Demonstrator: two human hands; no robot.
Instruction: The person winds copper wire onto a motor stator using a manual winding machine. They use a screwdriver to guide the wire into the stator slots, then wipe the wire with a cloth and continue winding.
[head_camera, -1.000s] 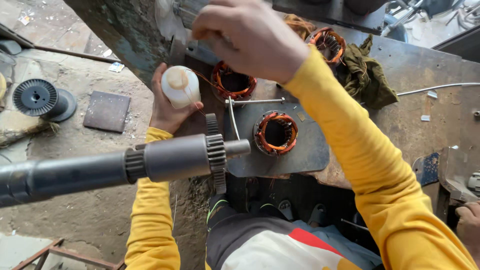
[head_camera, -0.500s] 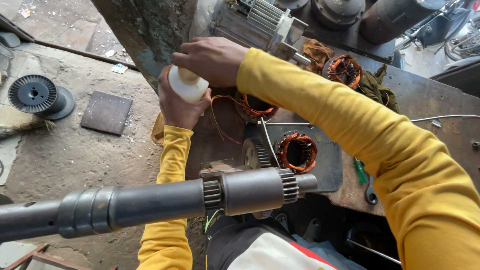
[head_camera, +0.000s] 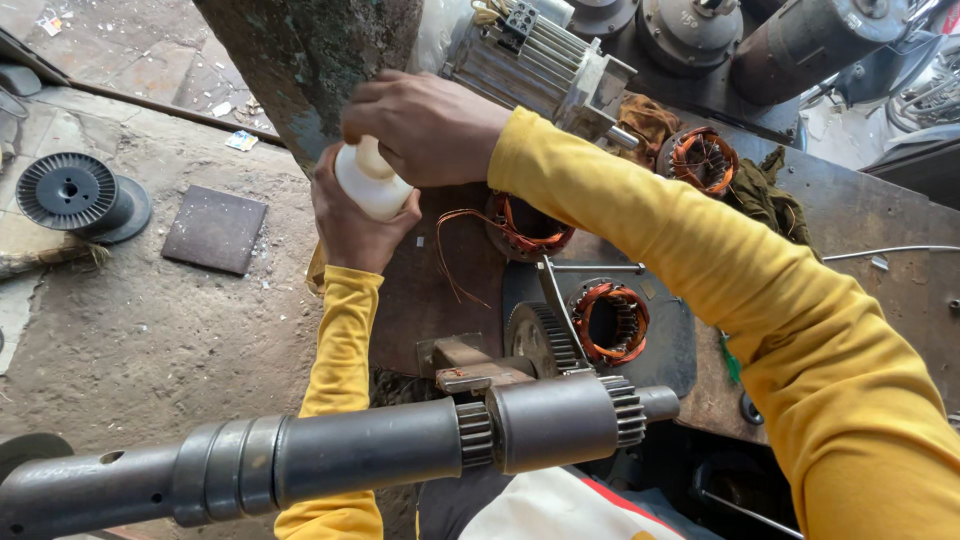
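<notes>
Workshop bench (head_camera: 900, 250) cluttered with copper-wound stators | left hand (head_camera: 350, 215) wrapped the white bottle (head_camera: 368, 182), fingers curled beneath | right hand (head_camera: 425, 125) pinched its top | likely uncapping; next needs a firm twist.

Bottle (head_camera: 368, 180): in the left hand (head_camera: 352, 222), the right hand (head_camera: 425, 128) over its top.
Stators (head_camera: 608, 322): on the bench (head_camera: 900, 260), right of the bottle.
Geared shaft (head_camera: 400, 455): nearest, crossing below both arms.
Spool (head_camera: 68, 192): far left (on the floor).
</notes>
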